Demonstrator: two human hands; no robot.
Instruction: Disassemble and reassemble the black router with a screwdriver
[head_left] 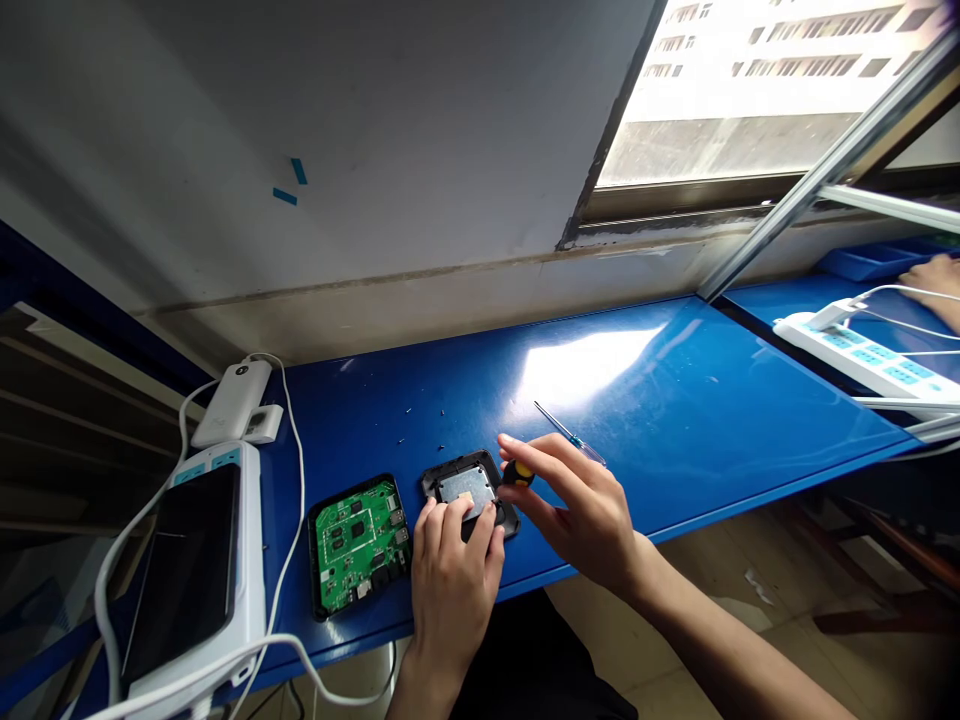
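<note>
My left hand rests with its fingers bent over the near edge of a black plastic case half, which lies flat on the blue table. A grey metal plate sits inside that case half. Between the fingers of my right hand is a screwdriver with a black and yellow handle, above the right side of the case; its tip is hidden. Left of my left hand lies the other case half with a green circuit board. Beyond my right hand a second screwdriver with a clear blue handle lies on the table.
Several small screws lie behind the case. At the left are a white power bank, a phone on a power strip, and white cables. At the far right, another person's hand is near a power strip and blue tray.
</note>
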